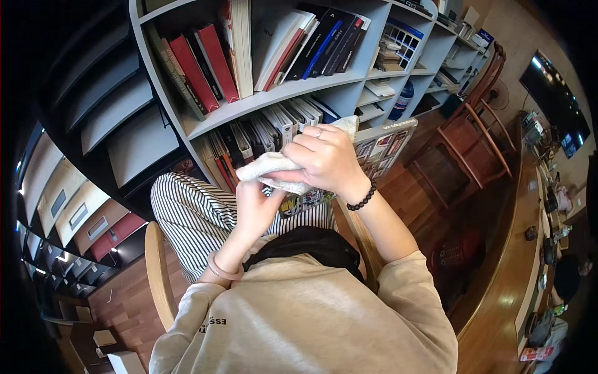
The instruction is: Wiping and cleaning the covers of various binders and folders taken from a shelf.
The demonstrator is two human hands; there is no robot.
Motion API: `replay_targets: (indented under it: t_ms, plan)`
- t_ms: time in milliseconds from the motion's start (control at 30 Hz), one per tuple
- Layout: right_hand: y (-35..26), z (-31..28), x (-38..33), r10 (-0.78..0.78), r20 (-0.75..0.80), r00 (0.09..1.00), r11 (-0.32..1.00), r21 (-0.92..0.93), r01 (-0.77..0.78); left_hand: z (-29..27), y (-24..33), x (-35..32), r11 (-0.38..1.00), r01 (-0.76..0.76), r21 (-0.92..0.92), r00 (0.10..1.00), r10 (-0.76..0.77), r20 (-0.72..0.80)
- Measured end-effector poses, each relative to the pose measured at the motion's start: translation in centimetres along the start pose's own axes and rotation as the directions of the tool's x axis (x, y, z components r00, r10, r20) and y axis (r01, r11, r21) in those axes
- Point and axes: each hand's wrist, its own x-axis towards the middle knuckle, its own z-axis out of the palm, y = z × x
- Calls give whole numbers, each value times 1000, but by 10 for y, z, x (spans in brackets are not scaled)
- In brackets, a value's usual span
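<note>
One pale cloth [269, 164] is gripped in the curled, closed fingers of the right hand [327, 156]; the left hand [252, 202] has mostly hidden fingers, their hold unclear; a colourful printed panel [392, 144] extends beneath and rightward of the fingers.

Dark capitals stand on the beige T-shirt [324, 311]; a web address runs along the picture-covered book's [387, 148] upper edge; pale lettering marks a black book's spine [344, 48].

A wooden chair [462, 146] stands near grey shelves [265, 101] holding books [338, 51].
</note>
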Motion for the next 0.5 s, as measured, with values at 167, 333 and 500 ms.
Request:
replay_targets:
  t_ms: [167, 333, 500]
  plan:
    - [21, -11, -16, 81, -116, 990, 997, -3, -82, 11, 33, -4, 993, -14, 114, 998, 21, -58]
    - [50, -33, -35, 145, -174, 974, 986, -57, -157, 6, 38, -4, 990, 47, 130, 998, -51, 30]
    - [54, -34, -50, 288, -283, 915, 939, -105, -328, 12, 38, -5, 984, -23, 178, 999, 29, -32]
